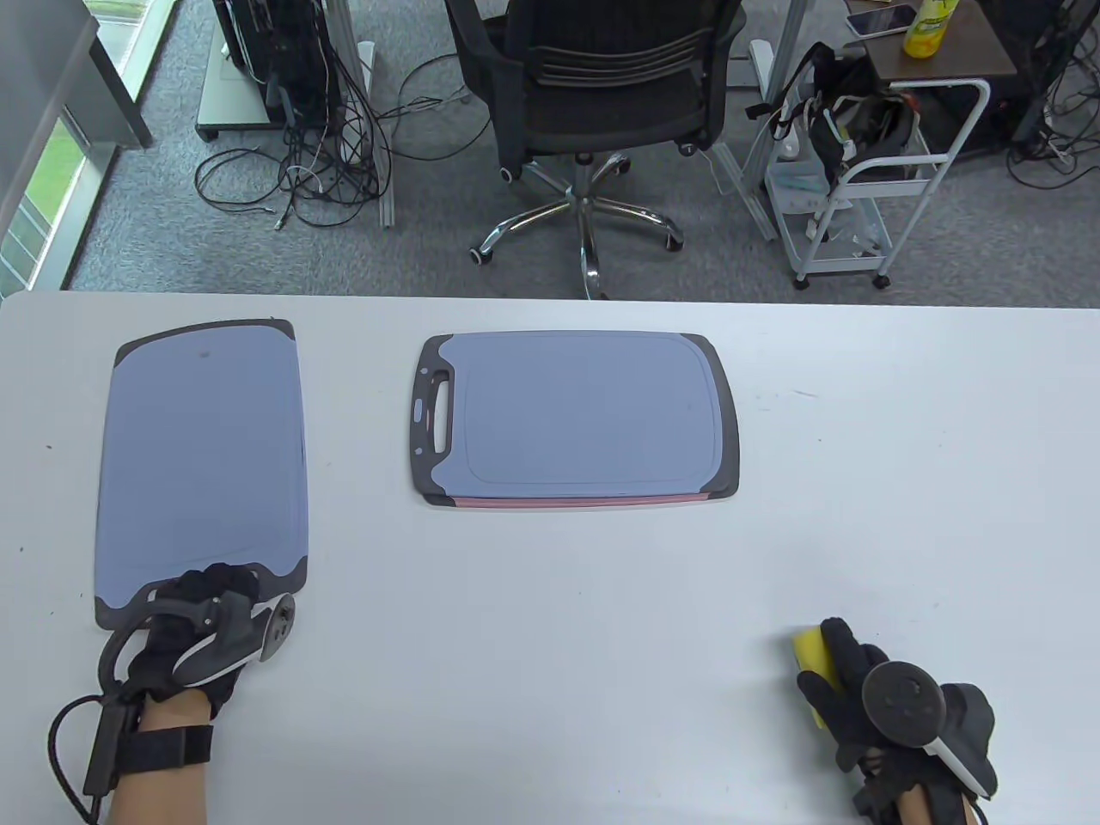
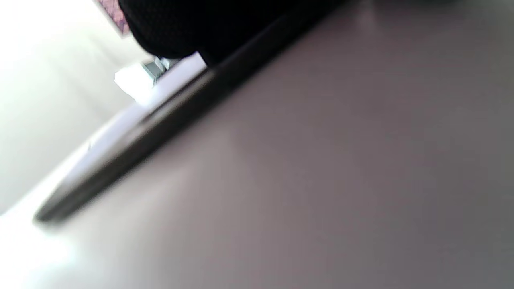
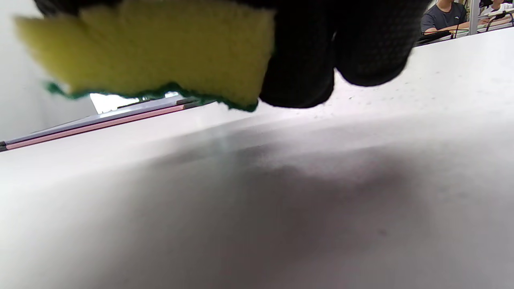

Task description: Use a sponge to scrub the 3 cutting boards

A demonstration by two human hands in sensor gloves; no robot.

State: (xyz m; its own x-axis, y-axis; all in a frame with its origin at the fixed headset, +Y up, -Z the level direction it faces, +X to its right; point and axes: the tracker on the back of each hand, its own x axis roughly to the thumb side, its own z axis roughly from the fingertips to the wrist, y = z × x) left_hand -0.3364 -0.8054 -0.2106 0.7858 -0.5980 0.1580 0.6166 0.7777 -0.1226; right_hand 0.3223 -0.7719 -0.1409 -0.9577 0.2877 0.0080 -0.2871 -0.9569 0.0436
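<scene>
A grey-blue cutting board [image 1: 202, 455] with dark ends lies lengthwise at the table's left. My left hand [image 1: 210, 589] grips its near dark end; in the left wrist view the glove [image 2: 200, 24] sits over that board's dark edge [image 2: 160, 124]. A second grey-blue board [image 1: 576, 412] lies crosswise in the middle, handle to the left, stacked on a pink board [image 1: 584, 502] of which only the near edge shows. My right hand [image 1: 838, 666] holds a yellow sponge [image 1: 810, 655] near the front right. The sponge [image 3: 160, 48] has a green underside, and the stacked boards [image 3: 100, 120] lie beyond it.
The white table [image 1: 902, 481] spreads wide between the boards and my right hand. Beyond its far edge stand a black office chair [image 1: 593, 94], a white cart [image 1: 868, 180] and loose cables [image 1: 301, 172] on the carpet.
</scene>
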